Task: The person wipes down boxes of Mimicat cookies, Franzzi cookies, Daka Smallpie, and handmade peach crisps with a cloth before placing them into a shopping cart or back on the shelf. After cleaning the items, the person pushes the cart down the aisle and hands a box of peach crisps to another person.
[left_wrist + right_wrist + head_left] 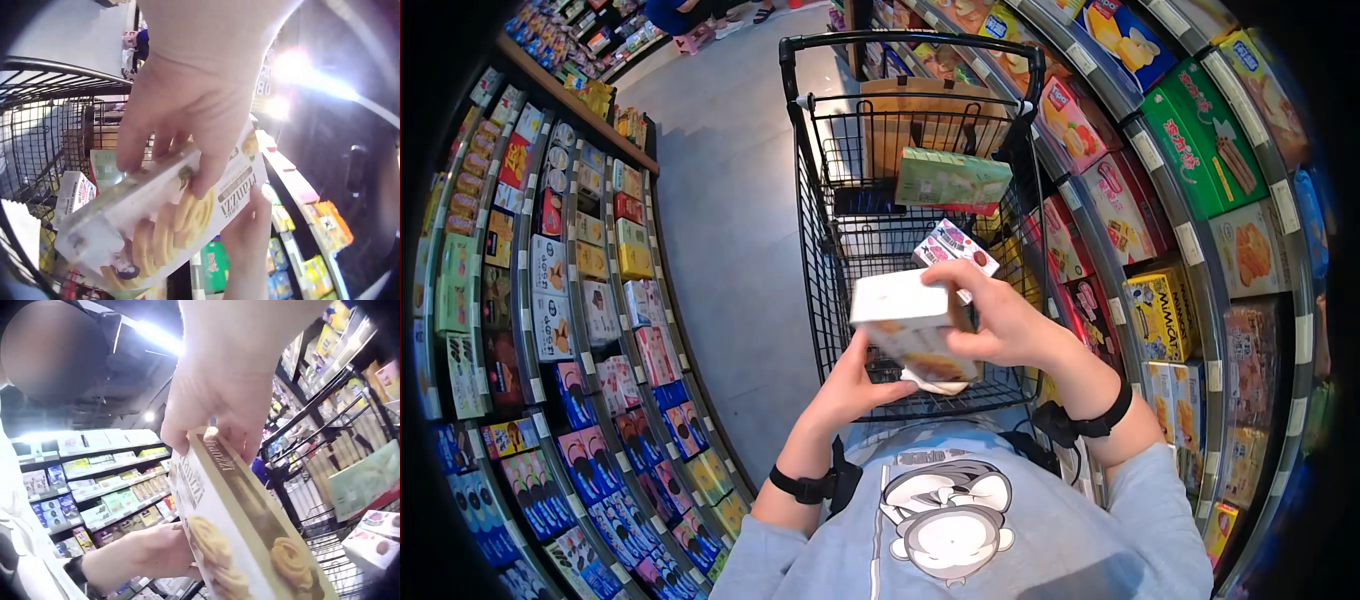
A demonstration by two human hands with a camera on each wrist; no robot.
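Note:
Both hands hold a white and tan Franzzi cookie box (905,335) over the near end of a shopping cart. My left hand (845,385) grips it from the left; in the left wrist view the thumb of that hand (194,106) lies on the printed face and the fingers go over the edge. My right hand (1000,315) pinches the other end. Seen from the right wrist, the right hand (219,406) has thumb and fingers on either side of the box's end, by the brand lettering. Cookie pictures show on the box (244,531).
The black wire cart (805,220) holds a green box (953,180), a white box with pink and purple print (960,250) and a cardboard piece (930,115). Snack shelves stand close on the right (1190,300) and across the aisle floor (720,220) on the left.

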